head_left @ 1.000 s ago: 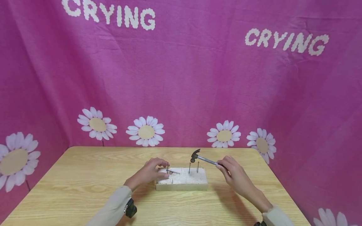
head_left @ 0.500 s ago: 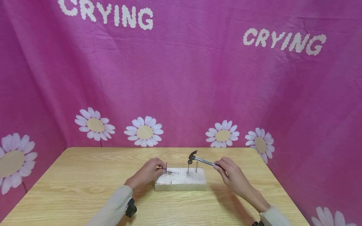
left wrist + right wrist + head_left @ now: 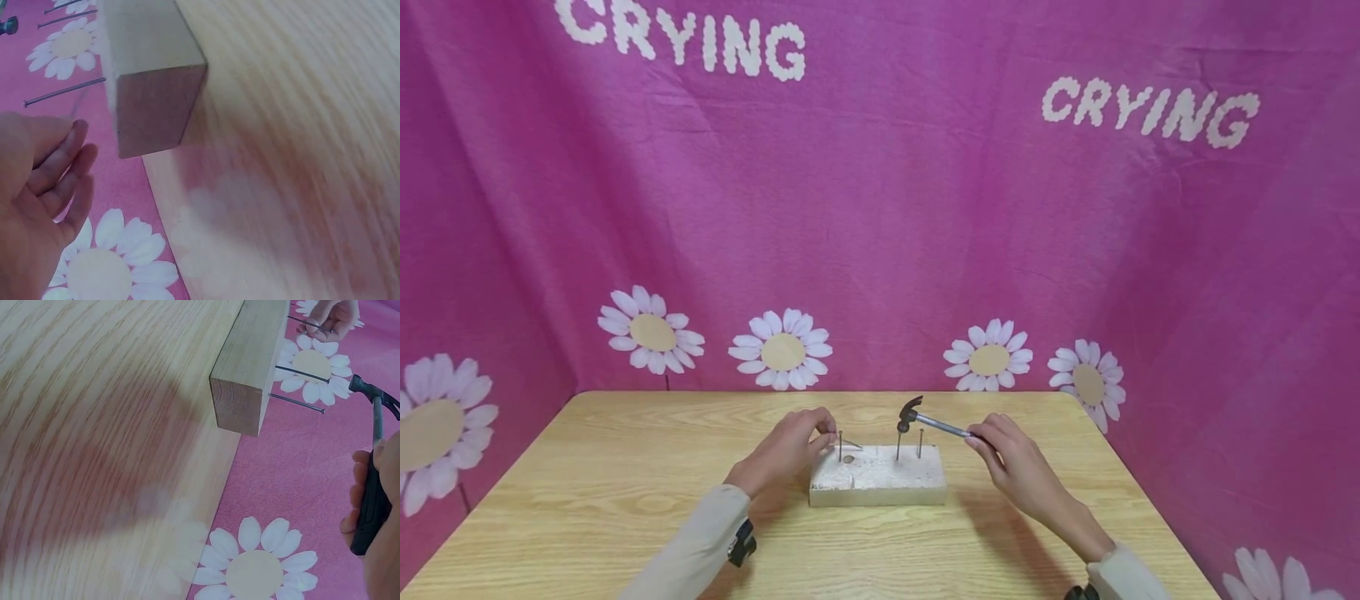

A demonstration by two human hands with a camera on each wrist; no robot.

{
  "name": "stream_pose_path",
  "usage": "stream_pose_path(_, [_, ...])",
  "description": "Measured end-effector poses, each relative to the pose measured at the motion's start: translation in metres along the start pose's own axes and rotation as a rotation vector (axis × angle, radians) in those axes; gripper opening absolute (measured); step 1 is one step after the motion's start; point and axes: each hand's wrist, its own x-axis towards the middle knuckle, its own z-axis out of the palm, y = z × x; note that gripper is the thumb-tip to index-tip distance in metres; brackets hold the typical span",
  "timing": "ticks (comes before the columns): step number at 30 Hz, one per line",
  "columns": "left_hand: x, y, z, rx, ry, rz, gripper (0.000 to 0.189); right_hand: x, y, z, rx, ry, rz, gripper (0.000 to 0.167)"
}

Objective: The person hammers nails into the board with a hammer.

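Note:
A pale wooden block [image 3: 880, 483] lies on the table with three nails standing upright in its top: a left nail [image 3: 840, 448], a middle nail [image 3: 898, 447] and a right nail [image 3: 921, 444]. At the block's back left, my left hand [image 3: 790, 446] pinches a loose nail [image 3: 852, 445] between thumb and fingers; it slants out behind the left nail and is blurred in the left wrist view. My right hand [image 3: 1018, 467] grips a claw hammer [image 3: 942, 425] by its black handle [image 3: 373, 509]. The hammer's head hangs over the middle nail, overlapping its top in the head view.
The wood-grain table [image 3: 647, 475] extends around the block. Behind and beside it hangs a pink cloth [image 3: 880, 208] with daisies and white lettering. A dark knot [image 3: 848, 459] marks the block's top near the left nail.
My left hand has pinched the loose nail that lay on the block and drawn it up toward the back left. The hammer has shifted slightly left, from between the nails to over the middle one.

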Motion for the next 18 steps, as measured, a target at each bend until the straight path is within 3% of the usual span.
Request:
stream_pose_path(5, [0.002, 0.005, -0.006, -0.042, 0.077, -0.004, 0.003, 0.001, 0.000, 0.002, 0.003, 0.006, -0.016, 0.016])
stream_pose_path(12, [0.017, 0.027, -0.013, -0.044, 0.195, 0.057, 0.008, 0.003, 0.001, 0.002, -0.002, 0.030, -0.043, 0.009])
stream_pose_path(14, [0.020, 0.033, -0.014, -0.063, 0.183, 0.061, 0.010, 0.003, 0.002, 0.002, -0.003, 0.033, -0.044, 0.004])
stream_pose_path(18, [0.023, 0.042, -0.010, -0.047, 0.097, 0.056, 0.011, 0.005, 0.003, 0.001, -0.005, 0.029, -0.030, 0.004])
